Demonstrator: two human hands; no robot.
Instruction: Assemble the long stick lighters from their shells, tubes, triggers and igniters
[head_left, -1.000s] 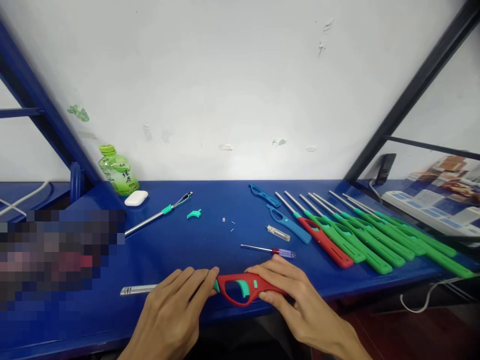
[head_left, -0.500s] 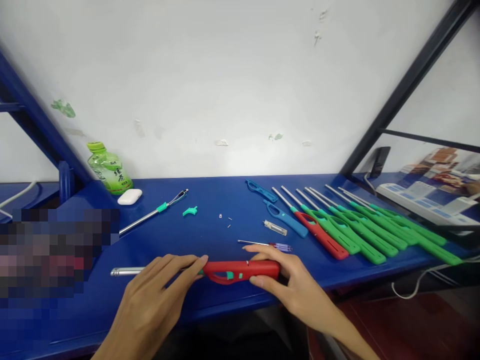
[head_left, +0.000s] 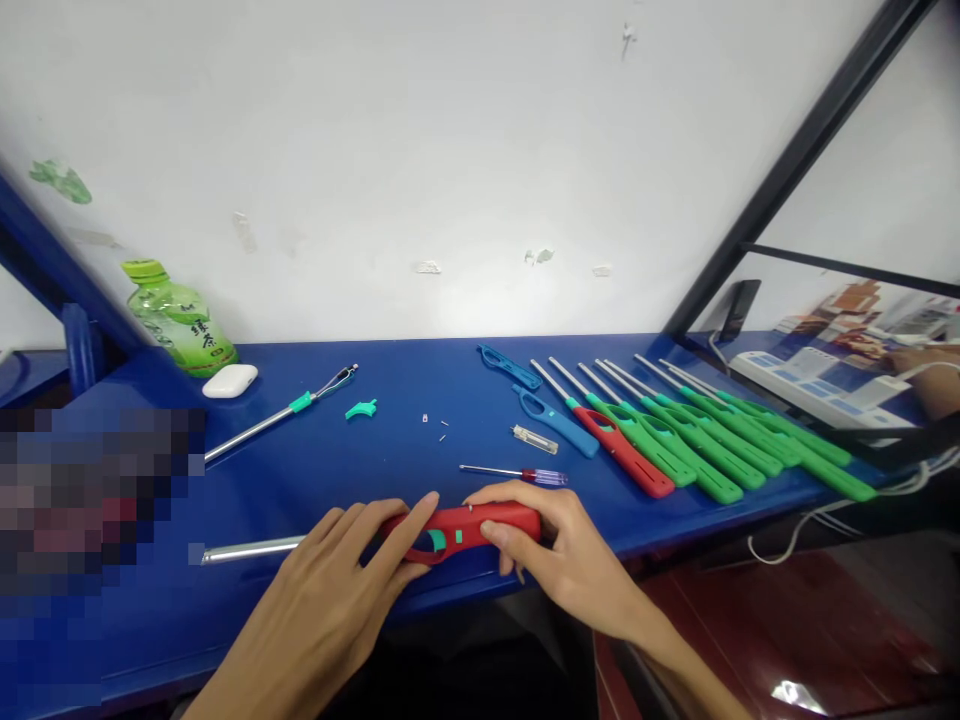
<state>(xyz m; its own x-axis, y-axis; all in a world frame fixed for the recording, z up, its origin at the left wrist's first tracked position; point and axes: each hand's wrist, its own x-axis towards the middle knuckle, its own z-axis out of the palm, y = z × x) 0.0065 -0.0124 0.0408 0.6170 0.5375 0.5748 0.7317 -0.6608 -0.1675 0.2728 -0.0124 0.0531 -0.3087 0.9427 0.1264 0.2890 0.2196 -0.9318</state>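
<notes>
A red lighter (head_left: 469,527) with a long metal tube lies level near the table's front edge, its tube pointing left. My left hand (head_left: 349,570) is closed around its front part, where tube and red body meet. My right hand (head_left: 570,550) grips the handle's right end, thumb on top and fingers behind. A green trigger shows in the lighter's loop. Just behind it lies a screwdriver (head_left: 514,475) with a clear purple handle. Farther back are a clear fuel tank (head_left: 535,439), a blue shell half (head_left: 559,422), another blue shell half (head_left: 510,367) and tiny metal parts (head_left: 442,430).
Several green lighters (head_left: 720,445) and one red lighter (head_left: 626,450) lie in a row at the right. A loose metal tube (head_left: 255,430), a green trigger (head_left: 361,409), a white case (head_left: 230,380) and a green bottle (head_left: 180,320) are at the left. Behind the rack sits a power strip (head_left: 817,395).
The view has shifted a little. My left hand has slid right along the lighter, onto its red body, and my right fingers have curled further round the handle.
</notes>
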